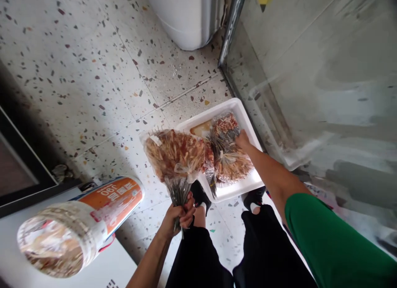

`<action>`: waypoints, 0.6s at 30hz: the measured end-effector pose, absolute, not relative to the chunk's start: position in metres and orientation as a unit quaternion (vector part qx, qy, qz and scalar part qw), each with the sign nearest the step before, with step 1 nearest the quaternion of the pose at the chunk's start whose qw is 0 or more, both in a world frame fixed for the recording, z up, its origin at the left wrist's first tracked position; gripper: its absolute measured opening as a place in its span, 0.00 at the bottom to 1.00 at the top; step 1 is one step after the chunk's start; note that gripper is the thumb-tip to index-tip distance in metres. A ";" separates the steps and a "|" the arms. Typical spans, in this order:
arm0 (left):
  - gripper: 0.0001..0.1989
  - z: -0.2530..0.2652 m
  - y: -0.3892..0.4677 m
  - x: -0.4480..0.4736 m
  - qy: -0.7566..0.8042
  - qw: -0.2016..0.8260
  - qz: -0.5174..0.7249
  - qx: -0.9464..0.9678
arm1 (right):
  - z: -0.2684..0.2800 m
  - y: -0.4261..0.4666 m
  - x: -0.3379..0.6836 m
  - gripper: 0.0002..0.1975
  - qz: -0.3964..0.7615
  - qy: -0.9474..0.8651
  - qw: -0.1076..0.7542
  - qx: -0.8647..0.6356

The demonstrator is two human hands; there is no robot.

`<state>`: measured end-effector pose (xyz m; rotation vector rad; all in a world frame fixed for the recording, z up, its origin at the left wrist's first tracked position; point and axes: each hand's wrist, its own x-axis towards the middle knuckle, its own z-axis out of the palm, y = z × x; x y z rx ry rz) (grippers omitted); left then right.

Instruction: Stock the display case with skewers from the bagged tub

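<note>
My left hand (182,211) is closed around the bare metal ends of a bundle of meat skewers (173,151). The meat end is wrapped in a tied clear plastic bag and is held over the floor, left of a white tray (228,193). Over the tray, my right hand (242,140) is closed at the metal sticks of another bagged skewer bundle (226,123); its fingertips are partly hidden. Beside that lies one more bagged bundle (234,166) of skewers. Brownish liquid shows in the tray's far left corner.
At the left, an orange and white bucket (114,201) has a dirty open top. A white bin-like container (189,23) stands ahead on the speckled floor (102,73). Along the right runs a metal-edged glass panel (310,64). My feet are close to the tray's near edge.
</note>
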<state>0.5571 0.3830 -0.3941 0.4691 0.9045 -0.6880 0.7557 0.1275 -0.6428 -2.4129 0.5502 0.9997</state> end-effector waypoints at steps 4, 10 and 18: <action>0.17 -0.390 0.399 0.555 0.424 0.824 -0.322 0.195 | -0.666 0.133 0.757 0.28 0.358 0.216 0.204 -0.885; 0.17 -0.380 0.420 0.546 0.416 0.828 -0.330 0.181 | -0.673 0.138 0.759 0.27 0.339 0.246 0.181 -0.890; 0.16 -0.368 0.441 0.527 0.414 0.824 -0.326 0.206 | -0.661 0.133 0.754 0.18 0.326 0.178 0.161 -0.914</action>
